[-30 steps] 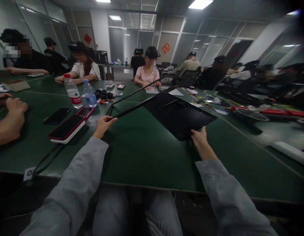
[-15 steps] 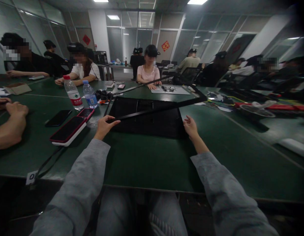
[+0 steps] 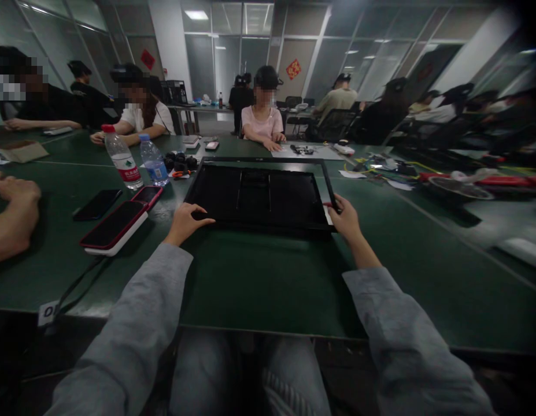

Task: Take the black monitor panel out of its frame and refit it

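A thin black rectangular frame [image 3: 268, 224], like a monitor bezel, is held level between my two hands. My left hand [image 3: 184, 223] pinches its near left corner between thumb and fingers. On the other side, my right hand [image 3: 346, 218] grips the right edge near the close corner. Beneath and inside the frame is a black rectangular panel [image 3: 289, 199], like a monitor back cover, with two raised vertical ridges in its middle. Whether frame and panel touch cannot be made out.
Left of the panel are a red-rimmed phone [image 3: 114, 224] on a white block, a dark phone [image 3: 98, 205], a red-capped bottle [image 3: 122, 159] and a blue-capped bottle [image 3: 154, 162]. Another person's hand [image 3: 16, 193] rests at far left. Tools and wires [image 3: 384, 164] lie right.
The frame was tilted with its right side raised. It has swung down level over the panel, and my right hand, earlier off the frame, now grips its right edge.
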Available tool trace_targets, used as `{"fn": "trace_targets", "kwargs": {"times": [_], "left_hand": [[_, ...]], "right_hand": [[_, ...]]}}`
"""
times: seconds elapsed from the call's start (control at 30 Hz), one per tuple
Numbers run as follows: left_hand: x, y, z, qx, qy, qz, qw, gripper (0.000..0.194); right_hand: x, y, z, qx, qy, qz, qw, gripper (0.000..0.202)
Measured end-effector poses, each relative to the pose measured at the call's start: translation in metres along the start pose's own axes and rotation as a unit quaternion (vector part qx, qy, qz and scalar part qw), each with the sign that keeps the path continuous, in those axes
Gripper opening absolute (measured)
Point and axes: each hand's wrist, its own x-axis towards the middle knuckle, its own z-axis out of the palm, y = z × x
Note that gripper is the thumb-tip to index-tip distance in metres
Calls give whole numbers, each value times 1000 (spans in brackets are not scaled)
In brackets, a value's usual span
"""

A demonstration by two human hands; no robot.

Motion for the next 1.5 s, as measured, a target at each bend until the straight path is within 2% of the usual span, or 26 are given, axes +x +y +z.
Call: {"fn": "trace_targets", "kwargs": {"times": [0.1,0.17,0.4,0.6,0.67,0.73,0.83,0.9,0.97,1.07,1.23,1.37,1.5], "left_hand": [[1,-6,1,10,3,27,1000,32],[0,-9,1,20,6,23,1000,31],[0,-17,3,18,-30,40,999,33],[-2,-13,1,28,-46,20,998,34],[-1,-13,1,25,-35,23,999,32],[1,-15,2,19,7,18,1000,32],[7,-27,7,-1,92,-40,995,44],[12,-37,12,-36,109,-104,988,53],[16,-46,15,-75,101,-141,982,54],[19,-53,15,-102,103,-160,976,49],[15,-53,0,-40,119,-229,965,40],[9,-44,-8,20,102,-221,970,35],[7,-40,-7,73,75,-210,972,40]], "right_hand": [[-11,-2,9,-65,21,-7,998,62],[-17,-4,12,-85,26,-7,996,62],[-27,-3,11,-108,23,10,994,62],[-31,5,13,-102,18,24,994,62],[-30,8,13,-106,14,35,994,62],[-29,10,13,-106,7,40,994,64],[-27,14,12,-93,-2,37,995,64],[-25,16,12,-88,-5,40,995,65],[-24,17,13,-92,-5,42,995,65],[-23,16,16,-99,3,31,995,63],[-17,12,21,-83,-9,17,996,59],[-14,10,22,-67,-10,24,997,57],[-14,8,21,-59,-15,30,998,57]]}}
